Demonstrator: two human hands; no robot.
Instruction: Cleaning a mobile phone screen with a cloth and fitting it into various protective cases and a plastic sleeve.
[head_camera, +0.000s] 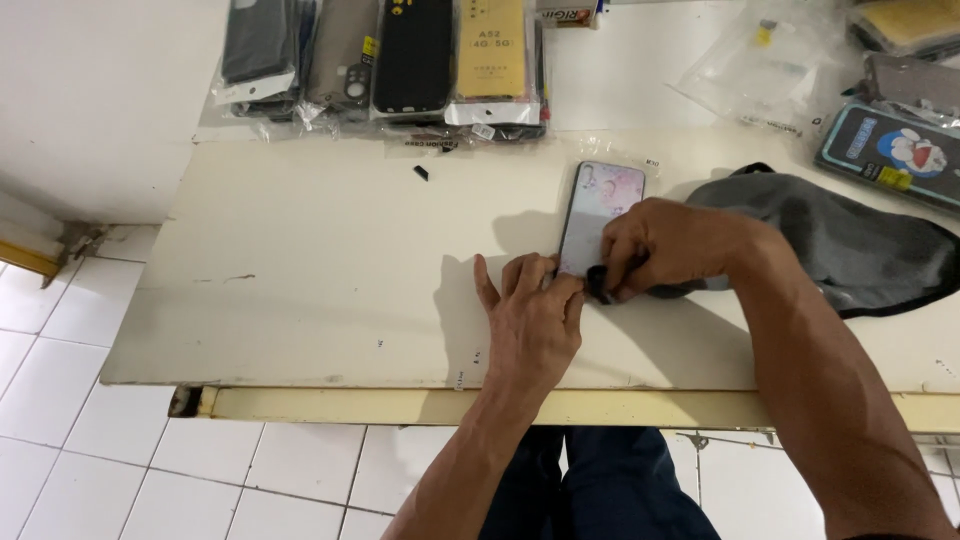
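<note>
Currently left hand (530, 320) flat, fingers spread, pinning near end of slim rectangular phone with pale pink patterned face (603, 205) to cream worktop (300, 270). Right hand (655, 245) closed on small dark wad (598, 283) at phone's lower right edge. Phone lies flat, lengthwise away from body. Judgement: light, rigid, slick glass, fragile; hold by long edges. Dark grey soft cloth (850, 245) just right. Packaged phone cases (400, 60) along far edge.

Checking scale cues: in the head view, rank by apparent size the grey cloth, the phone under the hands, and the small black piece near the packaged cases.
1. Grey cloth, largest.
2. Phone, partly covered by both hands, still clearly smaller.
3. Small black piece, tiny.
</note>
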